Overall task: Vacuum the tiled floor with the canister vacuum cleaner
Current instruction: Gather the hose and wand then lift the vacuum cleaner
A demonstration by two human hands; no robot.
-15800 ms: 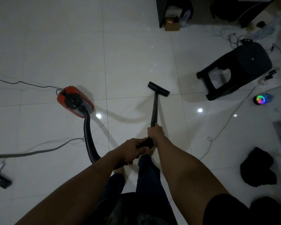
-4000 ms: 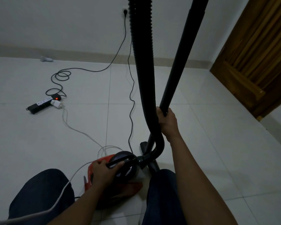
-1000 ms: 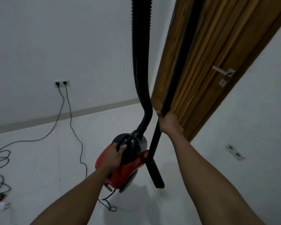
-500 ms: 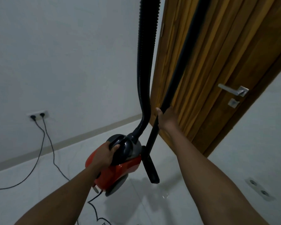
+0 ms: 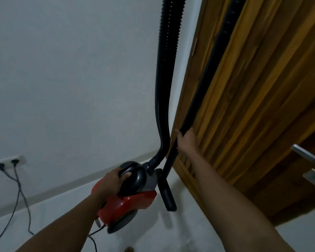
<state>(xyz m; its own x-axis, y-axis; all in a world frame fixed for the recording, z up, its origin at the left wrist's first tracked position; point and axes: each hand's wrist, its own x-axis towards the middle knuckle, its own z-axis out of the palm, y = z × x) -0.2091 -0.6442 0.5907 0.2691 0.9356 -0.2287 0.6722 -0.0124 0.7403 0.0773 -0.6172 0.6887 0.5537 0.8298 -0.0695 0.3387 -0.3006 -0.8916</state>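
Note:
The red canister vacuum (image 5: 131, 200) hangs in the air above the white tiled floor (image 5: 153, 235). My left hand (image 5: 115, 180) grips its black carry handle on top. Its ribbed black hose (image 5: 165, 79) rises from the canister's front out of the top of the frame. My right hand (image 5: 186, 141) grips the black wand (image 5: 207, 73), which stands nearly upright. The floor nozzle (image 5: 166, 194) hangs at the wand's lower end, beside the canister and off the floor.
A wooden door (image 5: 262, 106) with a metal handle (image 5: 309, 157) stands close on the right. A grey wall (image 5: 71, 79) is ahead, with a socket (image 5: 7, 161) holding two plugs whose black cables (image 5: 24, 202) run down to the floor. The vacuum's cord (image 5: 94, 237) dangles below it.
The view has swung further right and up toward the door. Both hands keep their grips, carrying the canister and wand closer to the door.

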